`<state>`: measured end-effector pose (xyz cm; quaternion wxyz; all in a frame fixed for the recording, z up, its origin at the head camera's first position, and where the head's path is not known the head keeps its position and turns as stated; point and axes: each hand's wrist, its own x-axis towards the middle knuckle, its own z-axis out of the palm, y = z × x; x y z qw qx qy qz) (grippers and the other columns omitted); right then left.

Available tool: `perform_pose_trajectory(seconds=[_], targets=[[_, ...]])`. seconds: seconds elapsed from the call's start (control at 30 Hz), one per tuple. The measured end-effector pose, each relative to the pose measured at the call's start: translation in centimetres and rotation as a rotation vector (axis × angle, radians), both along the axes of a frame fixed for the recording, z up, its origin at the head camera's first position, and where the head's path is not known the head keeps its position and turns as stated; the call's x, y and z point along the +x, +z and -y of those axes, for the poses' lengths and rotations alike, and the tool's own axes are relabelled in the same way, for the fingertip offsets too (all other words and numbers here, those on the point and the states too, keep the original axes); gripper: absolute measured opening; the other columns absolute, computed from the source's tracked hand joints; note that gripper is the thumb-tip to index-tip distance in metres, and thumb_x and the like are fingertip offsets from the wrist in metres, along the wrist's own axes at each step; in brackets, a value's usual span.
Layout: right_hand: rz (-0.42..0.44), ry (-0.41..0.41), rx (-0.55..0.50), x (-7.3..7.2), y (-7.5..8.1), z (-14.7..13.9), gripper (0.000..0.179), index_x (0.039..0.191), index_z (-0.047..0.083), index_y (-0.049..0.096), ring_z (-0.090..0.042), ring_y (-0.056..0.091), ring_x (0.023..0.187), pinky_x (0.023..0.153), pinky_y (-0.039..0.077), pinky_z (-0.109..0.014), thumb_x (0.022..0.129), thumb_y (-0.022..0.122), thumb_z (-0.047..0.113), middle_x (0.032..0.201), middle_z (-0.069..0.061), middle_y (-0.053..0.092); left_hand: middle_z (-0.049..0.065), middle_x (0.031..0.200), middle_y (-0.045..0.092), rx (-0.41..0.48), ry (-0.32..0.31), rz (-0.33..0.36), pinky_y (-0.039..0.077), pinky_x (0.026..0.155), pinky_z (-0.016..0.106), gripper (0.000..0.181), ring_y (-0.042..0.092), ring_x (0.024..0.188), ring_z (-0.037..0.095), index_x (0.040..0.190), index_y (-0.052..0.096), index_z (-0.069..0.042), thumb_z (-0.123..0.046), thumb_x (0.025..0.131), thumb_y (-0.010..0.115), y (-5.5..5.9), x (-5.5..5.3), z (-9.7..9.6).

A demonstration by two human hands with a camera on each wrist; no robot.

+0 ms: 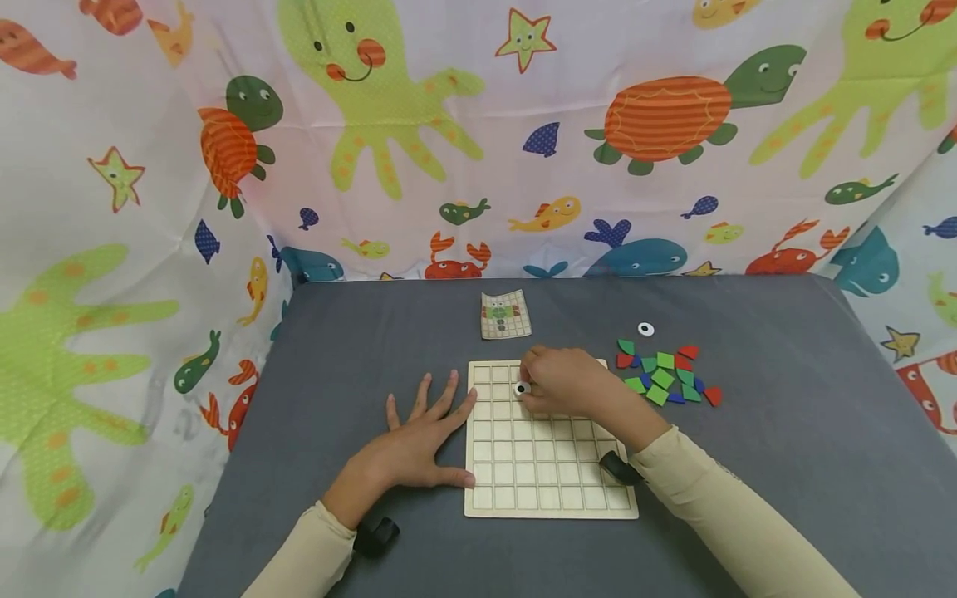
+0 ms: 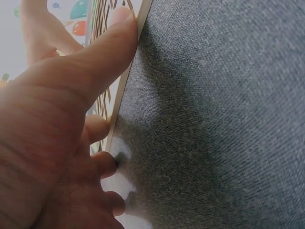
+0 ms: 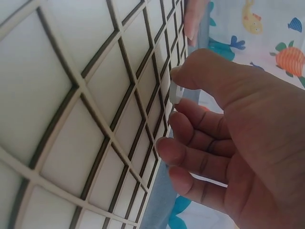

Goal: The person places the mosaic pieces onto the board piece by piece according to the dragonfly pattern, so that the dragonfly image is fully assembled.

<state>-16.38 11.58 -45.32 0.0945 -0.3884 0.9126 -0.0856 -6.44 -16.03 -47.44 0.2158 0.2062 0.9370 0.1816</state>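
A light wooden grid board (image 1: 552, 512) lies flat on the grey table. Between the thumb and index finger of my right hand (image 1: 566, 381) is a round white eye piece (image 1: 522, 388) with a black dot, held over the upper part of the grid. The right wrist view shows the edge of this white piece (image 3: 176, 92) pinched close to the board's surface. My left hand (image 1: 414, 448) is spread at the board's left side, its thumb and index fingertip touching the edge. In the left wrist view the thumb (image 2: 102, 50) rests on the board's rim.
A small pattern card (image 1: 505, 315) with a coloured figure lies behind the board. To the right is a loose group of green, red and blue pieces (image 1: 662, 378), with another white eye piece (image 1: 646, 330) behind them. A sea-animal cloth (image 1: 463, 166) hangs around the table.
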Motion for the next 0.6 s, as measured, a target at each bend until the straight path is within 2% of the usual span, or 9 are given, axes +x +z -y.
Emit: perform_pose_trajectory(seconds=[0.37,0.6], targets=[[0.056,-0.021,0.059,-0.10,0.42,0.47,0.025,0.100,0.014,0.070,-0.009,0.056,0.070,0.065,0.055,-0.035,0.096,0.080,0.037,0.092,0.004,0.059,0.010,0.178,-0.007,0.024,-0.007,0.007,-0.008,0.108,0.089,0.120,-0.015,0.159,0.050,0.173,0.012,-0.024,-0.069,0.083,0.079,0.05,-0.01,-0.01],[0.085,-0.039,0.073,-0.10,0.46,0.72,0.026,0.100,0.014,0.070,-0.009,0.056,0.071,0.066,0.054,-0.034,0.095,0.081,0.037,0.092,0.005,0.060,0.006,0.178,-0.010,-0.008,-0.009,0.013,-0.008,0.109,0.089,0.120,-0.017,0.159,0.047,0.172,0.009,-0.027,-0.073,0.083,0.076,0.12,-0.01,0.00]])
